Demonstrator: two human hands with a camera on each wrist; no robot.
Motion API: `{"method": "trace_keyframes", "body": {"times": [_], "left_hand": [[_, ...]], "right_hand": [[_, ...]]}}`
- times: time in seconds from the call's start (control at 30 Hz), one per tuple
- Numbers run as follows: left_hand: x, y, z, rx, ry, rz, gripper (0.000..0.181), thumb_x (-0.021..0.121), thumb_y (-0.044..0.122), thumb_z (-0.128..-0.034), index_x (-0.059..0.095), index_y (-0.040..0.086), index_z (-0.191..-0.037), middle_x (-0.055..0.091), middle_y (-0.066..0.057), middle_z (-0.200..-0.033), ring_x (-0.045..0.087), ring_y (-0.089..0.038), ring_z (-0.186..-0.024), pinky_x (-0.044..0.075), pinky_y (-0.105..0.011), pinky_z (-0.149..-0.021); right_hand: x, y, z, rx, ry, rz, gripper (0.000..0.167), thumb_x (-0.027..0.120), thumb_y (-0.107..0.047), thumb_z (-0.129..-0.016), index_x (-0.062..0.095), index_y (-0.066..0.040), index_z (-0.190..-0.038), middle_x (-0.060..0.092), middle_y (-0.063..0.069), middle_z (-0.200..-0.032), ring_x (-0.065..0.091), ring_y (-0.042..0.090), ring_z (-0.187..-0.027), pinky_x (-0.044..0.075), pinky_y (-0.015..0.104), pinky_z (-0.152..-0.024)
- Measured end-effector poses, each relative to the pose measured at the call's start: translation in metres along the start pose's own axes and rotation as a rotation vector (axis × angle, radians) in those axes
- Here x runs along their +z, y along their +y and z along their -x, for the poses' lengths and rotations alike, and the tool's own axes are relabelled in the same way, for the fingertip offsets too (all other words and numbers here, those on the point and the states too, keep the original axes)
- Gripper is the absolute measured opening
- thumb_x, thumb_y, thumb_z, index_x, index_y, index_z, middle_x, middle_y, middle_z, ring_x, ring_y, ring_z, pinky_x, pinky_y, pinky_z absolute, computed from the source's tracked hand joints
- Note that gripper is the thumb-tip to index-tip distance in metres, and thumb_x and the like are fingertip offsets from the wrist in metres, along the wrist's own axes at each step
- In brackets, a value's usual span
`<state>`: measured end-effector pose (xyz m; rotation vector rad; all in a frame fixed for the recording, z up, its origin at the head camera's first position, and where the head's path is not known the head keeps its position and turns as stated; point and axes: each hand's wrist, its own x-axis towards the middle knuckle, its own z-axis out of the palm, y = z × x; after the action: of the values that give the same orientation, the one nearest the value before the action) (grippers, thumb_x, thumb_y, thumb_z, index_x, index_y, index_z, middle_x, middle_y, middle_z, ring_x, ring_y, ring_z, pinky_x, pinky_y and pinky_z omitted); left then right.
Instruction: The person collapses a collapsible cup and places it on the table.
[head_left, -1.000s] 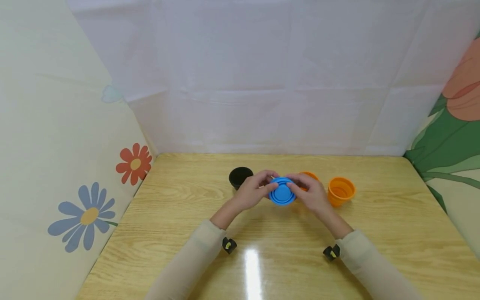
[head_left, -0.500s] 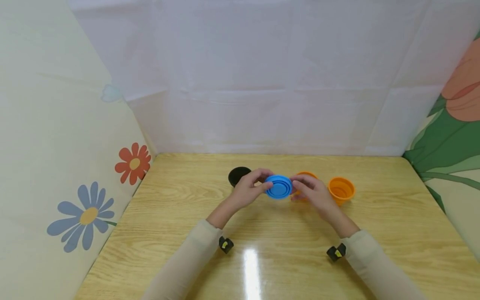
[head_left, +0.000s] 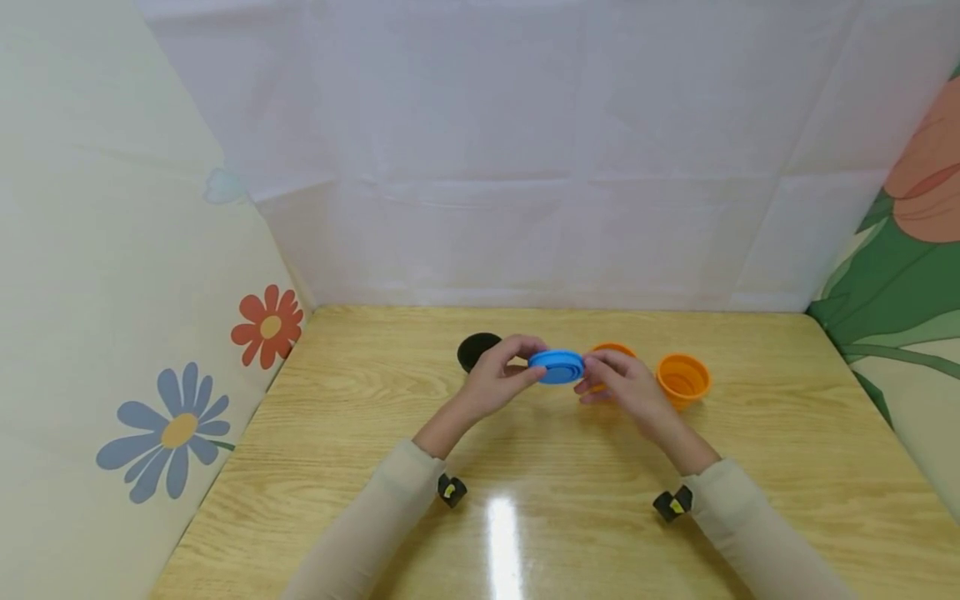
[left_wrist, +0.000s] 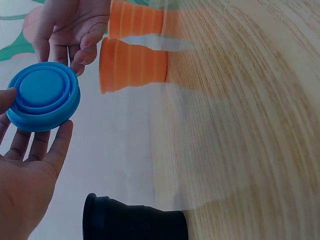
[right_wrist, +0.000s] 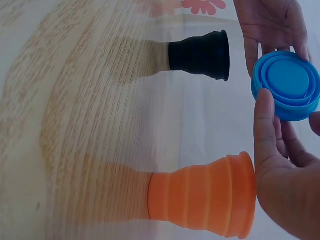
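Note:
A flat, collapsed blue cup (head_left: 557, 367) with ringed folds is held above the table. My left hand (head_left: 495, 379) pinches its left edge between thumb and fingers, also visible in the left wrist view, where the hand (left_wrist: 25, 180) is below the blue cup (left_wrist: 42, 92). My right hand (head_left: 630, 392) is at the cup's right edge; in the right wrist view a finger of that hand (right_wrist: 290, 175) touches the rim of the blue cup (right_wrist: 287, 80), with the thumb held off it.
A black cup (head_left: 476, 352) stands behind my left hand. One orange cup (head_left: 615, 348) stands behind my right hand, partly hidden, and another orange cup (head_left: 683, 382) stands to its right. White cloth (head_left: 525, 208) hangs behind the wooden table (head_left: 375, 375).
The blue cup has shifted slightly left and tilted flatter, so its face looks narrower. My right hand has loosened its hold, its thumb moving off the cup's face.

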<state>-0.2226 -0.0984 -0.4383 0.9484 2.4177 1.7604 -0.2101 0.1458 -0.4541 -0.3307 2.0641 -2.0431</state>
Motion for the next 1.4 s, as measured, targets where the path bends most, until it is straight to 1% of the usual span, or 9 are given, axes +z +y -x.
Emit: {"method": "trace_keyframes", "body": {"times": [0.3, 0.5, 0.6, 0.73, 0.87, 1.0, 1.1, 1.23, 1.4], "left_hand": [[0.002, 0.0, 0.001, 0.084, 0.006, 0.005, 0.025, 0.069, -0.002, -0.0932, 0.064, -0.002, -0.117, 0.063, -0.017, -0.118, 0.06, -0.024, -0.108, 0.057, -0.038, -0.095], [0.002, 0.001, 0.003, 0.146, 0.01, 0.0, 0.024, 0.072, -0.007, -0.089, 0.066, -0.002, -0.111, 0.063, -0.016, -0.112, 0.059, -0.021, -0.106, 0.056, -0.038, -0.096], [0.002, 0.002, 0.004, 0.17, 0.002, -0.01, 0.024, 0.073, -0.007, -0.0878, 0.067, -0.001, -0.11, 0.063, -0.016, -0.11, 0.059, -0.021, -0.105, 0.056, -0.039, -0.098], [0.002, 0.002, 0.006, 0.182, -0.029, -0.107, 0.022, 0.075, -0.001, -0.0877, 0.072, 0.005, -0.108, 0.063, -0.013, -0.111, 0.057, -0.022, -0.107, 0.053, -0.039, -0.099], [0.002, 0.003, 0.008, 0.177, -0.084, -0.251, 0.02, 0.079, 0.007, -0.0872, 0.075, 0.012, -0.106, 0.063, -0.007, -0.115, 0.053, -0.022, -0.112, 0.049, -0.037, -0.095], [0.002, 0.006, 0.009, 0.198, -0.124, -0.316, 0.02, 0.081, 0.009, -0.0862, 0.076, 0.013, -0.105, 0.061, -0.007, -0.117, 0.051, -0.024, -0.116, 0.049, -0.039, -0.097], [0.002, 0.007, 0.01, 0.225, -0.111, -0.341, 0.021, 0.081, 0.01, -0.086, 0.076, 0.012, -0.106, 0.06, -0.008, -0.121, 0.05, -0.026, -0.118, 0.049, -0.042, -0.098], [0.003, 0.008, 0.012, 0.206, -0.066, -0.277, 0.026, 0.077, 0.008, -0.0898, 0.072, 0.007, -0.115, 0.056, -0.013, -0.128, 0.051, -0.03, -0.121, 0.051, -0.045, -0.1], [0.006, 0.009, 0.013, 0.069, -0.011, -0.068, 0.036, 0.065, 0.001, -0.097, 0.058, -0.005, -0.131, 0.05, -0.021, -0.133, 0.051, -0.039, -0.123, 0.056, -0.045, -0.097]], "right_hand": [[0.001, -0.004, 0.001, 0.063, 0.004, -0.029, 0.046, 0.055, -0.035, -0.106, 0.057, 0.008, -0.121, 0.069, 0.009, -0.099, 0.072, 0.022, -0.089, 0.062, 0.04, -0.081], [0.002, -0.006, 0.002, 0.118, 0.002, -0.064, 0.048, 0.055, -0.04, -0.105, 0.058, 0.005, -0.122, 0.066, 0.019, -0.109, 0.071, 0.023, -0.09, 0.063, 0.038, -0.079], [0.002, -0.005, 0.002, 0.127, -0.014, -0.132, 0.043, 0.054, -0.039, -0.106, 0.06, 0.001, -0.121, 0.068, 0.015, -0.105, 0.071, 0.022, -0.088, 0.063, 0.038, -0.079], [0.003, -0.005, 0.002, 0.137, -0.048, -0.227, 0.037, 0.051, -0.034, -0.107, 0.058, -0.001, -0.121, 0.071, 0.008, -0.099, 0.071, 0.019, -0.086, 0.063, 0.037, -0.079], [0.002, -0.006, 0.004, 0.155, -0.066, -0.244, 0.039, 0.051, -0.029, -0.108, 0.053, 0.003, -0.13, 0.07, 0.003, -0.103, 0.07, 0.018, -0.091, 0.062, 0.034, -0.082], [0.001, -0.006, 0.004, 0.162, -0.071, -0.247, 0.042, 0.051, -0.019, -0.107, 0.045, 0.007, -0.139, 0.065, 0.005, -0.112, 0.069, 0.017, -0.094, 0.061, 0.032, -0.083], [0.001, -0.006, 0.004, 0.15, -0.076, -0.256, 0.042, 0.051, -0.015, -0.107, 0.042, 0.008, -0.14, 0.063, 0.006, -0.115, 0.069, 0.017, -0.095, 0.061, 0.032, -0.083], [0.0, -0.005, 0.006, 0.134, -0.075, -0.257, 0.041, 0.052, -0.015, -0.106, 0.042, 0.006, -0.141, 0.061, 0.007, -0.118, 0.07, 0.017, -0.095, 0.061, 0.032, -0.083], [0.0, -0.007, 0.009, 0.128, -0.069, -0.241, 0.042, 0.054, -0.017, -0.106, 0.043, 0.003, -0.142, 0.061, 0.008, -0.12, 0.07, 0.019, -0.095, 0.061, 0.033, -0.083]]}}
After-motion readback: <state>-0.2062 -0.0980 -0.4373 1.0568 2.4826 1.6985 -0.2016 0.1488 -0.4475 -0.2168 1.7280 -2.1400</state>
